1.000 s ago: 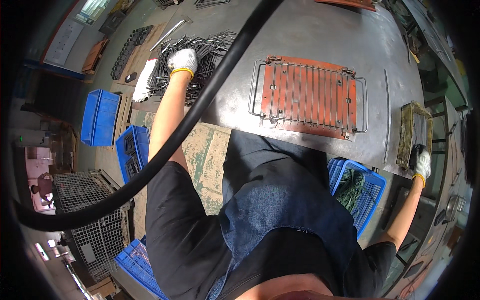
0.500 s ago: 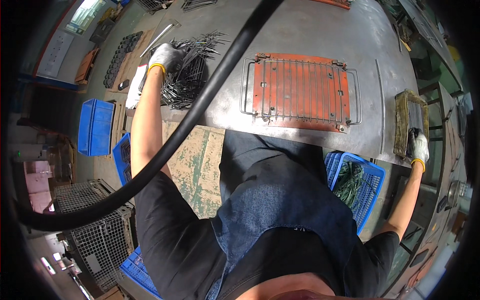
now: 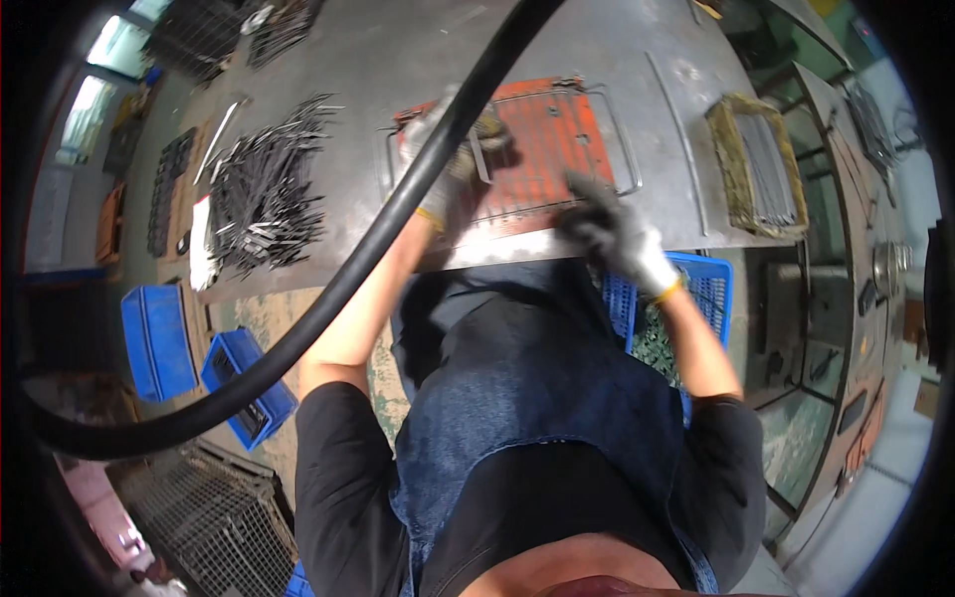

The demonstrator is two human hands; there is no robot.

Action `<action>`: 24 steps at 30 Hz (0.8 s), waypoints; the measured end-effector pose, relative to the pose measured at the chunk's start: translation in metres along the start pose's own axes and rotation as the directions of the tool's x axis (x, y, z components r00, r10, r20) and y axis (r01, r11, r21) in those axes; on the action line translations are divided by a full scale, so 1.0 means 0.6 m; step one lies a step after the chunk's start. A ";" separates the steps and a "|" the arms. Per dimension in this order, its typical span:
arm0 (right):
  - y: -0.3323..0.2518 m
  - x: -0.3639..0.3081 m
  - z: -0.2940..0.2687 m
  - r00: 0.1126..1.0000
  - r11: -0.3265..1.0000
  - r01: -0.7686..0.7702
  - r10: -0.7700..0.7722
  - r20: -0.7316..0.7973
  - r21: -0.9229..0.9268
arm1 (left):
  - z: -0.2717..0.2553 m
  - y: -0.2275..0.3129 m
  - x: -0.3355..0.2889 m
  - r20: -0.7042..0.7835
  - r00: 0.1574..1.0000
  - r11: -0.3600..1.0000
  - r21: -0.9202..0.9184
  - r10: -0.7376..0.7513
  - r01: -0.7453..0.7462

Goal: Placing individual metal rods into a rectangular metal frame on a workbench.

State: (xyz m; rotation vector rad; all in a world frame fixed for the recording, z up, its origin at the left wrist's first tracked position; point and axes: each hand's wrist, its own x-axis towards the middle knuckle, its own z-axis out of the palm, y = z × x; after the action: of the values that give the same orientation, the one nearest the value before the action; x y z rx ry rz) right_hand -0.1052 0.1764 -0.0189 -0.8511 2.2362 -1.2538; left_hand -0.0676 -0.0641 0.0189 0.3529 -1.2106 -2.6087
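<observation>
A red fixture plate (image 3: 542, 139) with a frame of parallel metal wires lies on the metal table in front of me. My left hand (image 3: 428, 149), in a white work glove, is over the plate's left part and partly hidden by a black cable. Its fingers look closed on a short, narrow metal strip (image 3: 481, 161), blurred at the edges. My right hand (image 3: 619, 237), gloved in white with dark fingers, hovers at the plate's near right corner. Motion smears those fingers, so whether they hold anything does not show.
The thick black cable (image 3: 348, 284) crosses the view. A heap of dark metal strips (image 3: 264, 194) lies on the left. At right stands a yellowish box (image 3: 731, 179) of thin rods. Blue crates (image 3: 154, 343) are below the table, and a wire cage (image 3: 214, 517) is lower left.
My left hand has come from the strip heap to the plate's left side. My right hand has moved from the rod box to the plate's near right corner. The whole view has shifted.
</observation>
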 end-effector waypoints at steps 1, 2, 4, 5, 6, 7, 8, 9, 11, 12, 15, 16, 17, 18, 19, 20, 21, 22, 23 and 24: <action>0.012 0.002 0.034 0.992 0.982 0.060 -0.040 -0.117 0.180 | 0.034 -0.047 0.007 -0.048 0.997 0.995 0.083 0.055 -0.051; 0.024 0.004 0.067 0.969 0.929 0.159 -0.082 -0.231 0.335 | 0.051 -0.086 0.025 -0.100 0.994 0.999 -0.001 -0.051 0.052; -0.008 0.005 0.065 0.957 0.757 0.037 0.161 -0.242 0.652 | 0.051 -0.129 0.032 -0.127 0.965 0.973 -0.056 -0.228 0.223; -0.004 0.006 0.060 0.934 0.692 0.030 0.238 -0.267 0.721 | 0.065 -0.148 0.034 -0.152 0.961 0.970 -0.112 -0.230 0.214; 0.003 0.006 0.058 0.931 0.691 0.028 0.245 -0.271 0.722 | 0.066 -0.154 0.033 -0.140 0.962 0.970 -0.088 -0.236 0.226; 0.012 0.007 0.056 0.911 0.720 0.012 0.278 -0.304 0.694 | 0.065 -0.162 0.032 -0.128 0.962 0.970 -0.064 -0.242 0.236; 0.020 0.007 0.053 0.890 0.747 -0.007 0.307 -0.336 0.665 | 0.056 -0.167 0.042 -0.125 0.960 0.968 -0.063 -0.249 0.243; 0.024 0.006 0.045 0.886 0.748 -0.012 0.316 -0.340 0.664 | 0.039 -0.170 0.059 -0.018 0.957 0.948 0.129 -0.291 0.291; 0.030 0.008 0.032 0.885 0.820 -0.161 0.367 -0.288 0.550 | 0.036 -0.157 0.069 0.078 0.935 0.898 0.316 -0.345 0.305; 0.045 0.011 0.030 0.879 0.820 -0.166 0.374 -0.294 0.548 | 0.058 -0.136 0.071 -0.022 0.935 0.730 0.618 -0.355 0.292; 0.071 0.024 0.038 0.899 0.908 -0.114 0.268 -0.348 0.404 | 0.075 -0.133 0.080 -0.129 0.952 0.389 0.891 -0.277 0.234; 0.057 0.024 0.038 0.893 0.919 -0.131 0.272 -0.358 0.372 | 0.072 -0.138 0.082 -0.032 0.993 0.216 0.975 -0.111 0.055; 0.051 0.025 0.037 0.887 0.928 -0.149 0.277 -0.369 0.340 | 0.068 -0.144 0.084 0.102 0.994 0.006 0.995 0.032 -0.102; 0.054 0.024 0.040 0.886 0.927 -0.151 0.282 -0.369 0.344 | 0.064 -0.151 0.085 0.126 0.990 0.006 0.992 0.064 -0.127; 0.059 0.024 0.043 0.885 0.927 -0.160 0.286 -0.366 0.339 | 0.059 -0.160 0.085 0.148 0.984 0.004 0.989 0.096 -0.149; 0.062 0.022 0.045 0.884 0.928 -0.168 0.292 -0.364 0.334 | 0.053 -0.166 0.090 0.271 0.953 -0.045 0.963 0.137 -0.267; 0.061 0.022 0.046 0.885 0.927 -0.169 0.292 -0.363 0.335 | 0.046 -0.173 0.094 0.388 0.905 -0.097 0.921 0.176 -0.376; 0.056 0.020 0.046 0.882 0.938 -0.195 0.296 -0.367 0.288 | 0.039 -0.182 0.096 0.387 0.905 -0.098 0.922 0.175 -0.375; 0.053 0.019 0.044 0.878 0.945 -0.221 0.300 -0.372 0.240 | 0.031 -0.192 0.096 0.465 0.864 -0.199 0.881 0.194 -0.429; 0.051 0.018 0.041 0.878 0.944 -0.223 0.302 -0.372 0.241 | 0.027 -0.197 0.096 0.542 0.816 -0.299 0.827 0.202 -0.476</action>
State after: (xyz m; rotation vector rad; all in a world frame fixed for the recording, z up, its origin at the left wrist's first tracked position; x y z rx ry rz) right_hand -0.1063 0.1664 -0.0584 -0.2082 2.3832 -1.5872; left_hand -0.1408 0.0032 -0.0684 -0.1091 -2.6840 -0.5213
